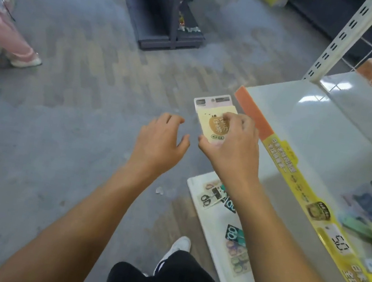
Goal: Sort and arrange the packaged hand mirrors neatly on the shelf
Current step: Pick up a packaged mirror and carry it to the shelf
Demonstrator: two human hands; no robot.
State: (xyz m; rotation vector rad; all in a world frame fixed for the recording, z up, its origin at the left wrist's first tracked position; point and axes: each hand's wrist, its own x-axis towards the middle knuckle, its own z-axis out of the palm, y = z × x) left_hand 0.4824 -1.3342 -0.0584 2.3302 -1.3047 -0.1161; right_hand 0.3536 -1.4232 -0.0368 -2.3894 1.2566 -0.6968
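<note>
Even indoor light, glare on the white shelf, soft blur, wide-angle bending.

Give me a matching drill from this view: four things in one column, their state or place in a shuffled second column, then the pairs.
1. right hand
2. left hand
3. white shelf
4. scissors packs

A. lying on the lower shelf board
B. mostly bare at its far end
C. holding nothing, fingers loosely spread
D. gripping a packaged mirror

Pairs: 1-D, 2-C, 3-B, 4-A
</note>
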